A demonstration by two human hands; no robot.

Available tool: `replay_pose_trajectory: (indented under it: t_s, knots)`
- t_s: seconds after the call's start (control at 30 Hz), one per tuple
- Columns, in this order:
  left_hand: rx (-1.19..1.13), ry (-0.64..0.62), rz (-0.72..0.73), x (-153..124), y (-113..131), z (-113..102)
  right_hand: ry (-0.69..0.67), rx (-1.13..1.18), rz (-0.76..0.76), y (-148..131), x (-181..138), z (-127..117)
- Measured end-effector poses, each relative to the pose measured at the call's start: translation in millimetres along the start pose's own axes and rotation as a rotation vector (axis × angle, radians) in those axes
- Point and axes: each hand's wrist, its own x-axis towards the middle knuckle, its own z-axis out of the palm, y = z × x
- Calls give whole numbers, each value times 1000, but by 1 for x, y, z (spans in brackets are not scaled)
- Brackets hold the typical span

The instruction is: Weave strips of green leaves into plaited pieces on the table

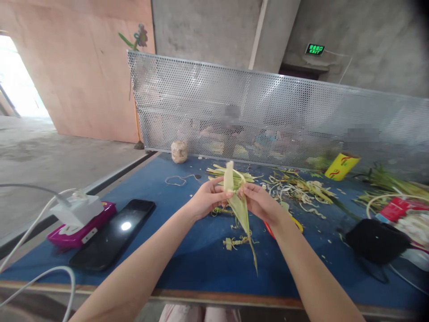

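Observation:
A pale green plant leaf, like a corn husk (238, 209), is held up over the blue table between both hands. My left hand (208, 197) pinches it from the left, thumb and fingers closed near its middle. From the other side my right hand (259, 201) grips the same husk, fingertips close to the left ones. The broad end points up and away; a thin dry tip hangs down toward me. Under the hands lie braided husk scraps (236, 243). Something with red and yellow handles (296, 224) is partly hidden beneath my right forearm.
A black phone (114, 235) and a purple power strip (82, 223) with white plugs lie at left. Husk strips (298, 185), a yellow tube (342, 166) and a black pouch (377, 239) are at right. A perforated metal screen (208, 98) bounds the table's back, near a twine ball (179, 151).

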Motion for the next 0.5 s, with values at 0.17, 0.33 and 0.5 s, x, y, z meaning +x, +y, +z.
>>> replay_pose_trajectory:
  t_s: [0.17, 0.33, 0.5]
  knots:
    - [-98, 349, 125, 6, 1, -5, 135, 103, -129, -15, -2, -9]
    - [-146, 599, 256, 13, -1, -21, 220, -62, -148, -30, -9, -22]
    - [-163, 710, 355, 14, 2, -36, 247, -284, -133, -53, -24, -41]
